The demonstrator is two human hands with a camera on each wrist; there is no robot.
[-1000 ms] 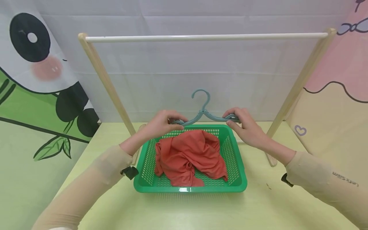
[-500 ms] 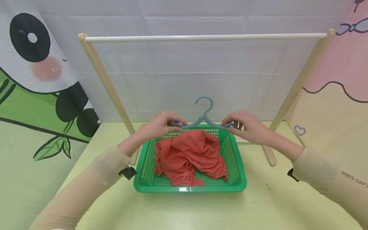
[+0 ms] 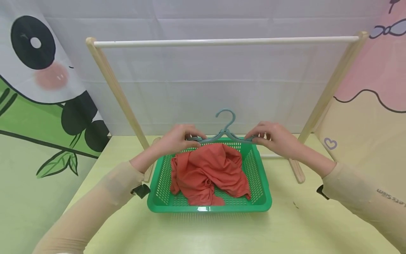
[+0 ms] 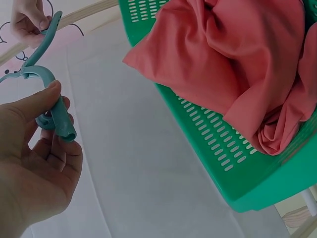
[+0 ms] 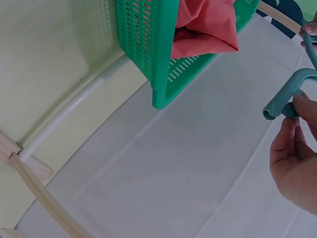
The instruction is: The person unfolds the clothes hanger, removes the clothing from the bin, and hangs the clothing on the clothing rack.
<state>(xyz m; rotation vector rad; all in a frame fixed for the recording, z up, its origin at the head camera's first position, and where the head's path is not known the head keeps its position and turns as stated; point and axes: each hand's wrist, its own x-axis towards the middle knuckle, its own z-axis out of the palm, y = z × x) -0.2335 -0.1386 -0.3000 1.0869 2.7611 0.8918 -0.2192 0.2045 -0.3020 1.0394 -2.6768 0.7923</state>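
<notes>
My left grip [image 3: 182,139] pinches the left arm of a blue-green hanger [image 3: 226,132], thumb on one side, fingers on the other; its tip pokes out past my fingers in the left wrist view. My right grip [image 3: 273,139] pinches the right arm the same way. Hanger spans between both, hook up and curling left; in the head view it overlaps the far rim of a green basket [image 3: 209,209], but wrist views show it apart from the basket. Red cloth [image 3: 209,169] lies crumpled inside the basket, nothing on the hanger arms but my fingers. Basket sits on the pale yellow-green surface [image 3: 203,233]. Rack [image 3: 222,42] stands around the far side: white bar across the top, wooden posts left and right, low white bar showing right of the basket. White backdrop [image 3: 222,70] behind. Beige sleeves [image 3: 104,201] on my arms.
</notes>
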